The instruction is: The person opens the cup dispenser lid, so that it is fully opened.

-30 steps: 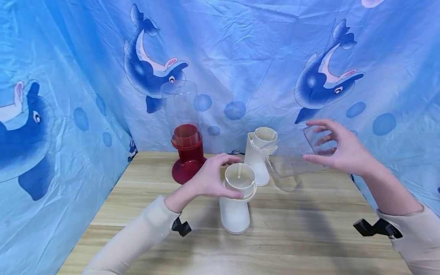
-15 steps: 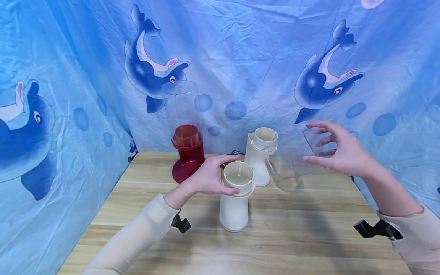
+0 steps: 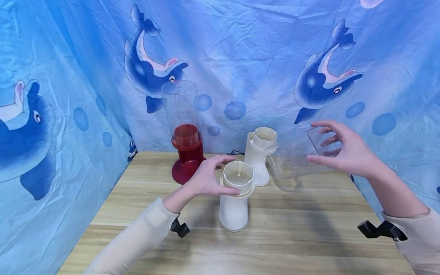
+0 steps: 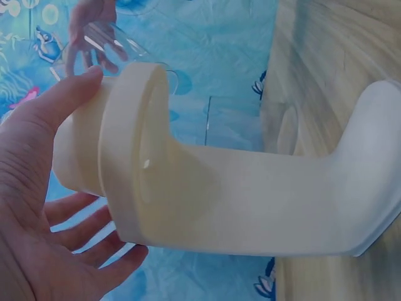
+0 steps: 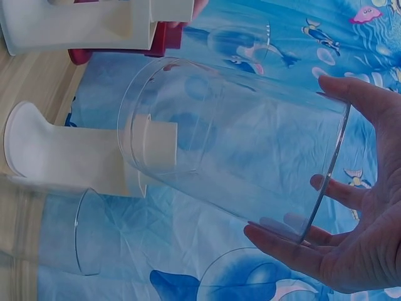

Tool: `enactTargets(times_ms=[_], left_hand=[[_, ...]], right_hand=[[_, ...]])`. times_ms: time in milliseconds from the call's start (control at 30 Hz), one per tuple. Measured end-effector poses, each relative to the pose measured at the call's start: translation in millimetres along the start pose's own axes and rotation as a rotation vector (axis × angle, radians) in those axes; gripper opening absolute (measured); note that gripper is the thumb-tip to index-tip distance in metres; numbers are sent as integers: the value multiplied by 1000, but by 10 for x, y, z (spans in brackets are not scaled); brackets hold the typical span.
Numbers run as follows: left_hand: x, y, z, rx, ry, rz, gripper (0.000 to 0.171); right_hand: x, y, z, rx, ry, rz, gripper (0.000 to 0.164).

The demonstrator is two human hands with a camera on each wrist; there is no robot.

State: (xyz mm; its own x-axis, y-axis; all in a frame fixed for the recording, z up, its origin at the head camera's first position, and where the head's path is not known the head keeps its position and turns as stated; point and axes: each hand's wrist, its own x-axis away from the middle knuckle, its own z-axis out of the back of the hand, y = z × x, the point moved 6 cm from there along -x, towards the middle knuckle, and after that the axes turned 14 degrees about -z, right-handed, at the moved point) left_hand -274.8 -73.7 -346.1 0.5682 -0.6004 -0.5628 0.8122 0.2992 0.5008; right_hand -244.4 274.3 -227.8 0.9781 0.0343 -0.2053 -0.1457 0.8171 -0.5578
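At red base, tubed; at rear base, seemingly pending; clasping bare front base (left hand), tube (right hand).

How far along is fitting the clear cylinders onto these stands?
Done, apparently: a tall clear cylinder sits on the red plastic stand. In hand: the left grip holds the nearer white plastic stand, while the right grip holds a second clear cylinder, not yet fitted. Remaining, probably: joining those, then topping the bare rear white plastic stand, perhaps with the third clear cylinder on the wooden table.
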Motion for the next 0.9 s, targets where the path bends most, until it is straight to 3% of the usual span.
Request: enactTargets(times_ms=[233, 500, 700, 900], left_hand=[[3, -63, -25, 82, 32, 46, 77], [-17, -161, 2, 86, 89, 89, 71], [-108, -259, 85, 106, 147, 101, 68], [-251, -407, 189, 70, 157, 138, 68]], right_hand=[[-7, 91, 71, -26, 1, -26, 85], [0, 192, 293, 34, 89, -118, 84], [-26, 262, 362, 88, 105, -158, 87], [-63, 354, 398, 117, 134, -186, 89]])
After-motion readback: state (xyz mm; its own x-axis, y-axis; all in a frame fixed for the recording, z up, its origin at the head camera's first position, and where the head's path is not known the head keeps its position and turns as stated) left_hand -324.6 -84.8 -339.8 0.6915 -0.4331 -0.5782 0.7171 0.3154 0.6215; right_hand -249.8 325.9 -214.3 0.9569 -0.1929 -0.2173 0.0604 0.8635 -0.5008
